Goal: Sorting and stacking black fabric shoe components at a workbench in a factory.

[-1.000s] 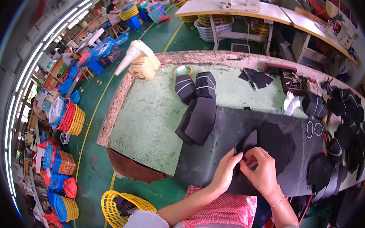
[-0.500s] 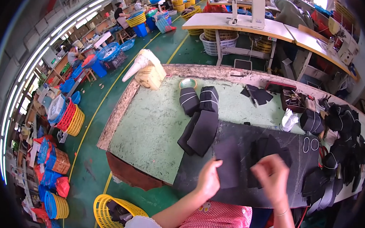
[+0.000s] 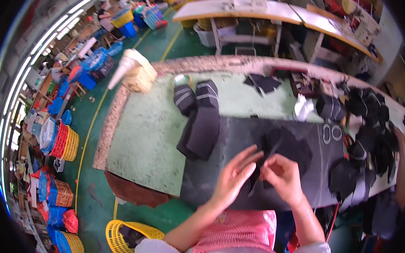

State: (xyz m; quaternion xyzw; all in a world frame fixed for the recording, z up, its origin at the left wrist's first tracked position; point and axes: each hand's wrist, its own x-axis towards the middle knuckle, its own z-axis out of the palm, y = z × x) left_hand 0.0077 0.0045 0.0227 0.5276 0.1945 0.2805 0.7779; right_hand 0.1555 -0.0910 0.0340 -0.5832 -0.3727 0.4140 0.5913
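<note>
My left hand (image 3: 236,176) and my right hand (image 3: 282,176) are close together over the black work mat (image 3: 210,181). A thin black sheet piece (image 3: 255,175) stands nearly edge-on between them. My left hand holds its side with the fingers long and the thumb near its edge. The fingertips of my right hand are pinched at its other side. Just beyond my right hand, loose black cut pieces (image 3: 289,145) lie overlapping on the mat. To the left, a stack of black pieces (image 3: 203,134) rests near two banded black bundles (image 3: 184,100).
A tape roll (image 3: 181,80) and a wooden block with a white cone (image 3: 138,75) stand on the green table (image 3: 141,134). Scissors-like loops (image 3: 332,132) and black bundles (image 3: 366,106) lie right. Another person's arm (image 3: 400,162) shows far right. A yellow basket (image 3: 119,243) stands below left.
My hands have come together; the black piece has turned from facing me to nearly edge-on. My right hand has moved left to its edge. The view has shifted, and another person's arm appears at right.
</note>
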